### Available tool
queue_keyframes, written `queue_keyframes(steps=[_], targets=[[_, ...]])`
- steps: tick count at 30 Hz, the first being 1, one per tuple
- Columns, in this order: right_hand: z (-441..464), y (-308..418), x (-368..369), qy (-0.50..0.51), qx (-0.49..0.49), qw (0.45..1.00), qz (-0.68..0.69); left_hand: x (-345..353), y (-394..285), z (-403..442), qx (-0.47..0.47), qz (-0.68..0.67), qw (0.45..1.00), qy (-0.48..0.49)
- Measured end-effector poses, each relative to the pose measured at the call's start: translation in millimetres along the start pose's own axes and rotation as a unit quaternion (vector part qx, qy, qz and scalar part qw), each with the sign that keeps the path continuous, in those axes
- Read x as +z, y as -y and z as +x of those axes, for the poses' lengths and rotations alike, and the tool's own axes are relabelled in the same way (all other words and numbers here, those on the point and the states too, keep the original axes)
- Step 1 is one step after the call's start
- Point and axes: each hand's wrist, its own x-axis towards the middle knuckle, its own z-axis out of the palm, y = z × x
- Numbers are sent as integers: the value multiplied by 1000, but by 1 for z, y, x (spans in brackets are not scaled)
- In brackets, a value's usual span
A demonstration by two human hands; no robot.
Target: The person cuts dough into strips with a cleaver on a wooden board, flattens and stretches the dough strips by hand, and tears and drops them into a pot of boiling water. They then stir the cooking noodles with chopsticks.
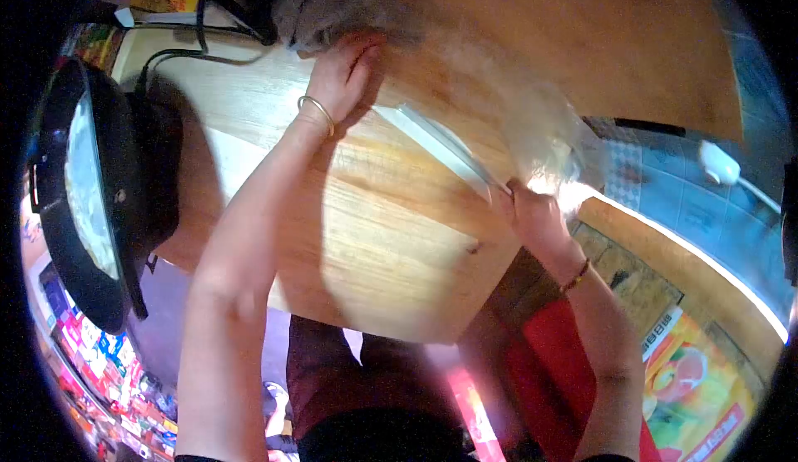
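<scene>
My left hand (345,71), with a thin bangle at the wrist, is at the far side of the wooden tabletop (391,229). Its fingers close on a crumpled grey cloth (328,9), which partly hides them and is blurred at its right side. At the right edge of the table my right hand (536,217), wearing a beaded bracelet, is closed around one end of a long, flat, shiny strip (445,146). The strip points away to the upper left over the wood; its exact kind is unclear. Clear plastic film (544,134) lies just beyond that hand.
A black round electric pan (91,196) with a pale inside stands at the left edge, its cable (179,51) running behind. A printed fruit box (690,379) and a red surface (553,362) are at lower right. Colourful packages (100,371) fill the lower left.
</scene>
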Motion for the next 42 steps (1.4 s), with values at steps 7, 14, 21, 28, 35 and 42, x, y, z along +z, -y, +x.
queue_keyframes(steps=[7, 14, 21, 28, 35, 42], targets=[[-57, 3, 0, -235, 61, 953, 183, -24, -46, -40, -46, 18, 999, -17], [-71, -13, 64, -308, 117, 944, 29, -1, -74, -35, -126, 152, 977, 81], [-46, -15, 73, -298, 156, 942, -3, -14, -108, -59, -116, -95, 987, 59], [-14, 40, 39, -177, -203, 934, 235, -76, -178, -110, -236, -357, 903, 24], [-25, 79, 72, 141, 21, 814, 564, -119, -109, -181, -408, -248, 876, -62], [-47, 107, 75, -8, 93, 981, 169, -132, -73, -217, -376, -11, 926, 21]])
